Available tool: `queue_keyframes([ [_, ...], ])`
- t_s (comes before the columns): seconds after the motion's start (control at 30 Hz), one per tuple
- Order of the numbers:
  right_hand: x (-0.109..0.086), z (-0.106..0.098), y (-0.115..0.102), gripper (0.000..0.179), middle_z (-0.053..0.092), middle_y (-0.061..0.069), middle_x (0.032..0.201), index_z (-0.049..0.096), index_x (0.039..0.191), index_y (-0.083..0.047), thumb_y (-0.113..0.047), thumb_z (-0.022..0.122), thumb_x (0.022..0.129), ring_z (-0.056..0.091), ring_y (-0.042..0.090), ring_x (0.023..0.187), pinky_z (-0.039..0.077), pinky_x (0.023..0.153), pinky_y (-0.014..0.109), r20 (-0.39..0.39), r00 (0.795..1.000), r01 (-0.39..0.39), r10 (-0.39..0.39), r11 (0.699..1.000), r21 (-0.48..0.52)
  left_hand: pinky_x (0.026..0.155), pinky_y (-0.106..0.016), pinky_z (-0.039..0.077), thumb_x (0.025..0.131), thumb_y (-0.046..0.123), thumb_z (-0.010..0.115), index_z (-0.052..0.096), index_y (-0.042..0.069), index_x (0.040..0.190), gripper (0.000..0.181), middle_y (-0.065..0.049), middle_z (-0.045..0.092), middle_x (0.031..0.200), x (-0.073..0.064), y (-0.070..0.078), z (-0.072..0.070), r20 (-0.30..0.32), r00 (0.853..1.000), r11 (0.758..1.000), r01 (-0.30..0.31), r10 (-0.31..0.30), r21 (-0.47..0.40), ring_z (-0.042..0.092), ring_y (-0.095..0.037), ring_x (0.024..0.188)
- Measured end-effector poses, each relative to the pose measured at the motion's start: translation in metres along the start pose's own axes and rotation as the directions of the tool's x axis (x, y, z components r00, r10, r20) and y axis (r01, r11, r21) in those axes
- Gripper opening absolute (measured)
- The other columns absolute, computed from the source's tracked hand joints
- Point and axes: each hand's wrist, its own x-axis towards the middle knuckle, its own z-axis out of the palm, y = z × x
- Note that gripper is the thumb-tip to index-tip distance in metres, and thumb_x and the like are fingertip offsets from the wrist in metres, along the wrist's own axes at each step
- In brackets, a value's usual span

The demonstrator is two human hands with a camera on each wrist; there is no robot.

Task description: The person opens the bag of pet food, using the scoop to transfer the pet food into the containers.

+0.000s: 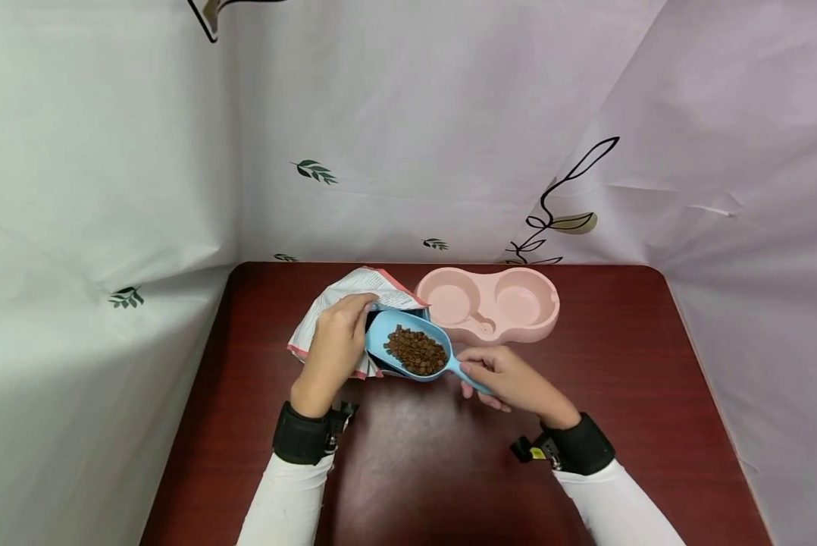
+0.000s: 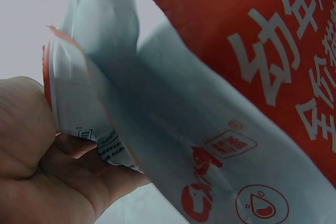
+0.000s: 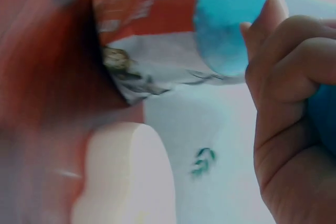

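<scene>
A light blue scoop carries a heap of brown kibble and overlaps the mouth of the bag in the head view. My right hand grips its handle; in the right wrist view the curled fingers wrap round the blue plastic. The red-and-white pet food bag lies slumped at the back left of the table. With its fingers at the torn top edge, my left hand holds the bag. The left wrist view shows the bag's pale inner lining spread apart beside that hand.
Just right of the bag stands a pink double pet bowl with two round hollows. Both are on a dark red wooden table. White cloth with leaf prints hangs behind the table and along its sides.
</scene>
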Motion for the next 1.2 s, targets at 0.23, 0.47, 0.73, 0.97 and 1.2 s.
queue_keyframes([
  [0.23, -0.032, -0.035, -0.022, 0.022, 0.059, 0.016, 0.072, 0.062, 0.107, 0.0, -0.006, 0.04, 0.105, 0.037, 0.018, 0.035, 0.035, 0.025, 0.026, 0.035, 0.996, 0.078, -0.079, 0.997, 0.028, 0.08, -0.044, 0.058, 0.098, 0.003, 0.054, 0.07, 0.0, 0.11, 0.02, -0.017, 0.072, 0.107, 0.005, -0.004, -0.007, -0.014, 1.0, 1.0, -0.015, 0.015, 0.014, 0.067, -0.028, 0.099],
  [0.47, -0.056, -0.069, -0.038, 0.025, 0.056, 0.008, 0.061, 0.062, 0.094, -0.004, -0.01, 0.04, 0.105, 0.038, 0.017, 0.033, 0.034, 0.025, 0.028, -0.048, 0.999, 0.011, -0.016, 0.995, -0.098, 0.082, -0.043, 0.057, 0.099, 0.004, 0.053, 0.07, 0.001, 0.111, 0.021, -0.015, 0.072, 0.11, 0.006, -0.005, -0.009, 0.01, 1.0, 1.0, -0.001, 0.001, 0.013, 0.066, -0.026, 0.101],
  [0.73, -0.043, -0.096, -0.033, 0.031, 0.055, 0.009, 0.06, 0.063, 0.093, -0.003, -0.027, 0.046, 0.104, 0.039, 0.011, 0.036, 0.037, 0.027, 0.029, -0.14, 0.977, -0.192, 0.161, 0.951, -0.242, 0.081, -0.043, 0.057, 0.099, 0.007, 0.054, 0.07, 0.001, 0.108, 0.02, -0.014, 0.073, 0.106, 0.006, -0.007, -0.005, -0.012, 0.999, 0.999, -0.032, 0.033, 0.024, 0.067, -0.026, 0.1],
  [0.97, -0.017, -0.113, -0.02, 0.03, 0.061, 0.012, 0.069, 0.064, 0.097, 0.0, -0.023, 0.045, 0.105, 0.039, 0.009, 0.036, 0.036, 0.031, 0.023, -0.113, 0.957, -0.288, 0.267, 0.92, -0.267, 0.08, -0.041, 0.058, 0.099, 0.005, 0.053, 0.07, 0.001, 0.11, 0.02, -0.014, 0.072, 0.108, 0.006, -0.006, -0.004, 0.014, 1.0, 1.0, -0.025, 0.024, 0.018, 0.067, -0.025, 0.1],
  [1.2, 0.008, -0.12, -0.02, 0.032, 0.061, 0.009, 0.063, 0.067, 0.083, -0.003, -0.018, 0.046, 0.103, 0.04, 0.01, 0.035, 0.037, 0.034, 0.023, -0.084, 0.947, -0.318, 0.31, 0.872, -0.372, 0.081, -0.041, 0.058, 0.099, 0.005, 0.053, 0.07, 0.001, 0.11, 0.02, -0.014, 0.072, 0.107, 0.005, -0.006, -0.004, 0.013, 1.0, 1.0, -0.016, 0.015, 0.02, 0.067, -0.025, 0.1],
])
